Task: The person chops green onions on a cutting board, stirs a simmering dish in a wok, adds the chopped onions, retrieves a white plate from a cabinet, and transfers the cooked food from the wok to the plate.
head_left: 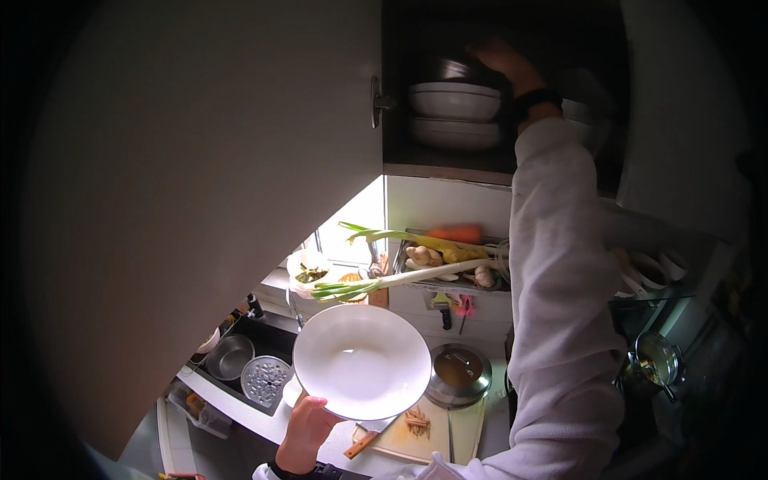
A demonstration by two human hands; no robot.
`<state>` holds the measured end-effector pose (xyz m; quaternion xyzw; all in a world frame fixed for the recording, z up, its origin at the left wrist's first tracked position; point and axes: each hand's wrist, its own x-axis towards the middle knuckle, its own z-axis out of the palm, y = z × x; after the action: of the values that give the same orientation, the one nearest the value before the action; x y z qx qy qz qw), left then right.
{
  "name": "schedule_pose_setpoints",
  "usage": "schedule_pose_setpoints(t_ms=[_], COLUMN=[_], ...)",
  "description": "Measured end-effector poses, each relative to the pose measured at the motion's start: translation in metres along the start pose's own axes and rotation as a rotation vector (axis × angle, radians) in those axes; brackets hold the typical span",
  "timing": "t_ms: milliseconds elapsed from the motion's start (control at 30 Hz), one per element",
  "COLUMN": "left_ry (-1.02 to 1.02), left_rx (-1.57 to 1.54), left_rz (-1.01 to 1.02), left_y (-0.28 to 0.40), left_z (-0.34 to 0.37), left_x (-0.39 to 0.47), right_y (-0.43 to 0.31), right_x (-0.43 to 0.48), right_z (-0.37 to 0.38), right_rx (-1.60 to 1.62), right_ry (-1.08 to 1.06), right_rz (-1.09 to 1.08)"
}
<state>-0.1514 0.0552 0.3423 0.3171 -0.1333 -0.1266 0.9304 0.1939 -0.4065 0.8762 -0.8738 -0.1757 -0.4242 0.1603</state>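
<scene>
My left hand (307, 431) grips the near rim of a wide white bowl (360, 372), thumb on the edge. The bowl is tipped so that its inside faces me, and nothing lies in it. High up, my right hand (501, 63) reaches into a dark wall cupboard (444, 170). It is beside a dark shiny bowl (453, 69) on top of stacked white bowls (456, 101). Shadow and blur hide its fingers, so I cannot tell whether it touches anything.
A cupboard door (210, 180) stands open at left. Below are a sink (264, 330), a cutting board (462, 429) with sliced food, a cleaver (363, 443) and a lidded metal pan (459, 378). A wall rack (408, 279) holds vegetables; a pot (657, 357) stands at right.
</scene>
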Motion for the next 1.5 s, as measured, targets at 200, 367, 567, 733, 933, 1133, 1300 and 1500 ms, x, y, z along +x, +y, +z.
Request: schedule_pose_setpoints(t_ms=[200,367,567,733,933,1133,1300,1500], left_ry=[-0.04,-0.145,-0.274,-0.282,-0.247,0.071,0.24,0.382], left_rx=[-0.041,-0.035,-0.085,-0.133,-0.214,0.03,0.155,0.235], left_rz=[-0.082,-0.206,-0.266,-0.263,-0.269,-0.309,-0.384,-0.507], left_y=[-0.001,-0.006,-0.032,-0.059,-0.086,-0.133,-0.214,-0.335], left_z=[-0.012,-0.015,-0.006,0.003,0.026,0.026,0.015,-0.02], left_x=[-0.004,0.011,0.028,0.034,0.014,-0.022,-0.049,-0.072], right_y=[-0.234,-0.366,-0.316,-0.327,-0.335,-0.329,-0.301,-0.265], right_x=[-0.124,-0.274,-0.323,-0.353,-0.405,-0.489,-0.57,-0.66], right_z=[-0.074,-0.093,-0.088,-0.118,-0.171,-0.236,-0.298,-0.363], right_rx=[0.029,-0.109,-0.463,-0.484,-0.503,-0.537,-0.572,-0.601], right_ry=[1.002,0.578,0.021,0.006,-0.018,-0.097,-0.177,-0.245], right_rz=[-0.61,-0.855,-0.454,-0.474,-0.535,-0.565,-0.503,-0.407])
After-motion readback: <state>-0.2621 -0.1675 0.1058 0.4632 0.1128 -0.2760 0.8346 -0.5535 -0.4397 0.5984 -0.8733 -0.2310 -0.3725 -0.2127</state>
